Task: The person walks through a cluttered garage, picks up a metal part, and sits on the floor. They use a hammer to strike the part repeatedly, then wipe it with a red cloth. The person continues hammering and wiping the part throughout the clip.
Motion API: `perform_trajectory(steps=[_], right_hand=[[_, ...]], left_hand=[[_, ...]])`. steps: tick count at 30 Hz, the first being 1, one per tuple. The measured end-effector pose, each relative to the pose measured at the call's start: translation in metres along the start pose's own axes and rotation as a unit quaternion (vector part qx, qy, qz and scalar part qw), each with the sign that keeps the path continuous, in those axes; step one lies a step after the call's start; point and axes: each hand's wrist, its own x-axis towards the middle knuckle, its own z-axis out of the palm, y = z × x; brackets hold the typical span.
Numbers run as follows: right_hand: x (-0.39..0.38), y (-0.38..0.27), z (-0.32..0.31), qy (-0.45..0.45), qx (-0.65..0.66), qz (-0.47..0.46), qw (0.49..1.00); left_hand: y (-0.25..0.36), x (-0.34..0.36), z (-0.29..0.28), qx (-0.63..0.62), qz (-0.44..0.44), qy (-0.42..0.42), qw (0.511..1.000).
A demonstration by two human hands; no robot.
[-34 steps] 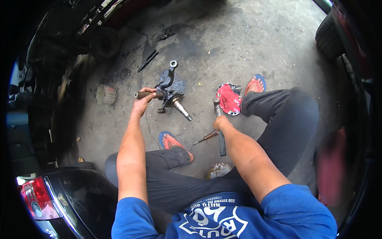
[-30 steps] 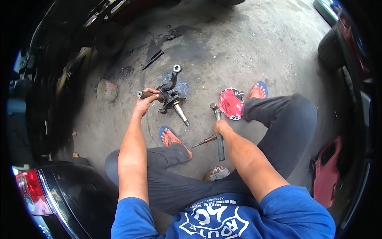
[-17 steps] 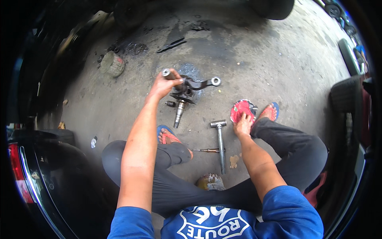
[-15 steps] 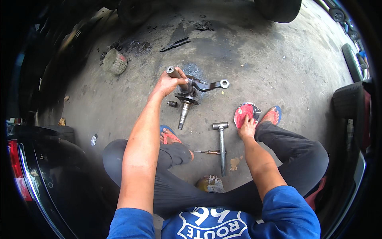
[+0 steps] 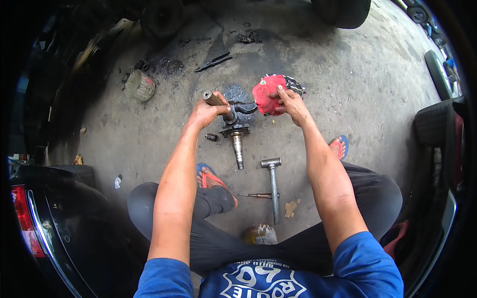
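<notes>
At frame centre, our left hand [image 5: 206, 111] wraps its fingers around the steering knuckle [image 5: 233, 121]; our right hand [image 5: 290, 102] pinches a red rag [image 5: 267, 94] against it.

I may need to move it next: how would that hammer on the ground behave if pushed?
The hammer looks all metal, so probably heavy and stiff. Its round handle might roll a little, though the crosswise head should stop it. It lies apart from both hands.
</notes>
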Motion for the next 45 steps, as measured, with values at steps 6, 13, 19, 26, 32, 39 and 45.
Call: perform_trajectory(steps=[6,13,19,26,32,39,45], right_hand=[[0.032,0.008,0.018,0.041,-0.031,0.03,0.998],[0.043,0.018,0.048,0.144,-0.092,0.017,0.985],[0.02,0.004,0.058,0.16,-0.068,-0.003,0.985],[0.007,-0.023,0.069,0.144,-0.174,0.012,0.974],[0.009,-0.026,0.073,0.182,-0.143,0.025,0.972],[0.035,0.002,0.058,0.251,-0.129,0.109,0.953],[0.035,0.014,0.051,0.293,-0.082,0.139,0.942]], left_hand=[[-0.005,-0.001,-0.002,0.004,-0.006,0.004,1.0],[0.043,-0.015,0.019,0.049,0.047,0.0,0.998],[0.14,-0.027,-0.021,0.039,0.133,0.135,0.981],[0.14,-0.074,-0.061,0.143,0.102,0.207,0.962],[0.096,-0.082,-0.052,0.13,-0.025,0.21,0.969],[0.088,-0.069,-0.044,0.099,-0.016,0.196,0.976],[0.091,-0.064,-0.032,0.089,-0.006,0.212,0.973]])
